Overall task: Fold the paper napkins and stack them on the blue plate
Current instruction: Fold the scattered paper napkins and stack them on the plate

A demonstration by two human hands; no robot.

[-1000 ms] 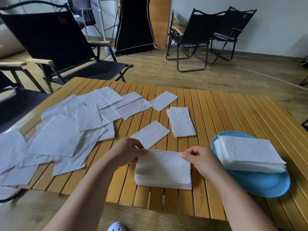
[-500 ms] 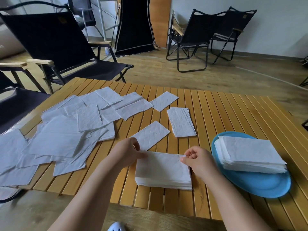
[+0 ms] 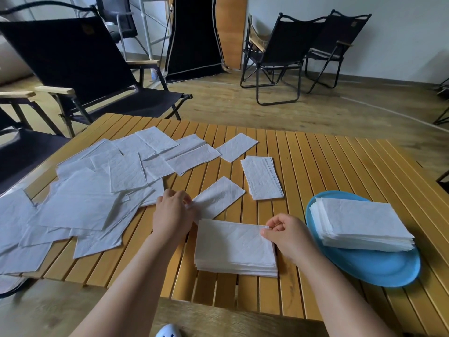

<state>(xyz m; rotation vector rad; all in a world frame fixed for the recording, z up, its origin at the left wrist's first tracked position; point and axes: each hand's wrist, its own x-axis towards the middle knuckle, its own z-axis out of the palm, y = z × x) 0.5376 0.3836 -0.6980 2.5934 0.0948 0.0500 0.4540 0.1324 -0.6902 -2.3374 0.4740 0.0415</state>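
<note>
Head view, right grip (image 3: 283, 235) pinching napkin stack (image 3: 234, 249) corner

White folded napkins (image 3: 362, 222) stacked (neatly) on blue plate (image 3: 379, 271).

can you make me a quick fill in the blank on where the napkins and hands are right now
1. The tallest napkin stack rests on the ____ plate.
2. The right hand pinches the far right corner of the folded napkin pile, which lies directly on the ____.
3. The left hand grips the near end of a single napkin lying to the ____ of the thin napkin pile.

Missing words: blue; table; left
</note>
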